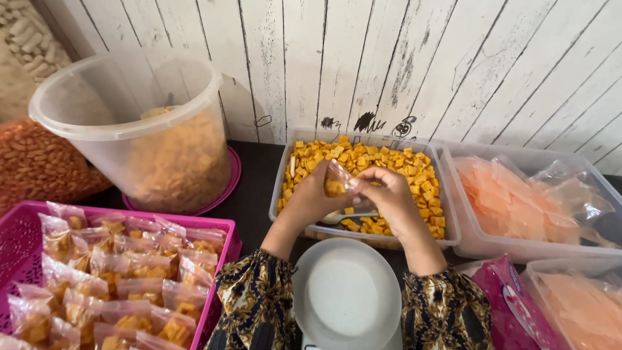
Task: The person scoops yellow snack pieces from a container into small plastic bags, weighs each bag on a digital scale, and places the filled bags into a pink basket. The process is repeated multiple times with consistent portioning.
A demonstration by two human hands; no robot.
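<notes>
orange crackers (395, 165) in clear tub (449, 214), small bag (337, 183) in both hands

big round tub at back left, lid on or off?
Off. The tub has an open rim with no cover; yellow snack pieces fill about its lower half.

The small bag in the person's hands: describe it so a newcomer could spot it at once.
Find the clear tray of orange snack squares against the white plank wall. Just above its near side, the left hand and right hand pinch a small clear bag. Unlike the filled bags in the pink basket, it is held up.
</notes>
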